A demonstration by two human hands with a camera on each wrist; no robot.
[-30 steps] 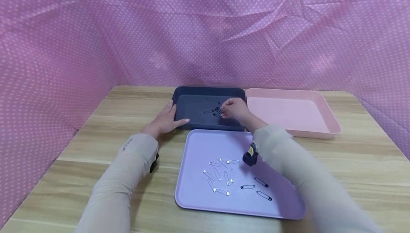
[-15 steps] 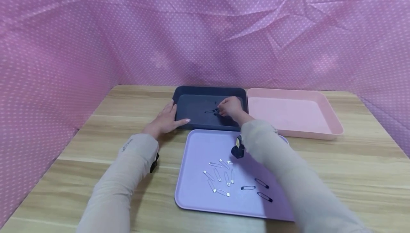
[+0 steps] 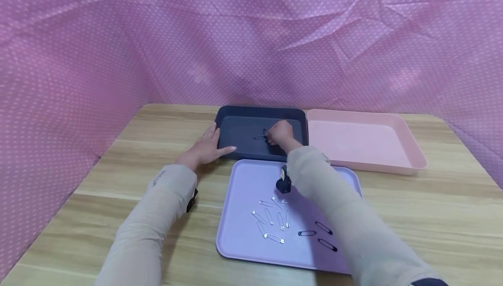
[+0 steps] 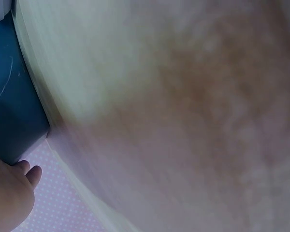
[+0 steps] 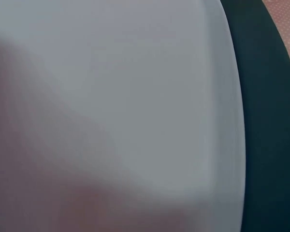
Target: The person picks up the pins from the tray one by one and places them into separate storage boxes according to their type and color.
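My left hand (image 3: 204, 147) rests with straight fingers along the left wall of the dark tray (image 3: 237, 129), its thumb over the near rim. Inside that tray, my right hand (image 3: 280, 133) reaches down with bent fingers over a few black safety pins (image 3: 259, 137), covering most of them; I cannot tell whether it pinches one. Nearer me lies a lavender tray (image 3: 245, 179) bearing several silver safety pins (image 3: 275, 238) at its middle and 3 black safety pins (image 3: 327, 245) to their right. In the left wrist view, fingers (image 4: 34, 176) touch the tray's corner.
A pink tray (image 3: 353, 142) sits right beside the dark one, at the back right. All three trays stand on a wooden table (image 3: 165, 124), with a dotted pink cloth (image 3: 235, 50) hanging behind. My right forearm (image 3: 346, 207) passes over the lavender tray.
The right hand has moved left and lower in the dark tray, now covering more of the black pins. My left hand stays at the tray's side. The view has shifted slightly.
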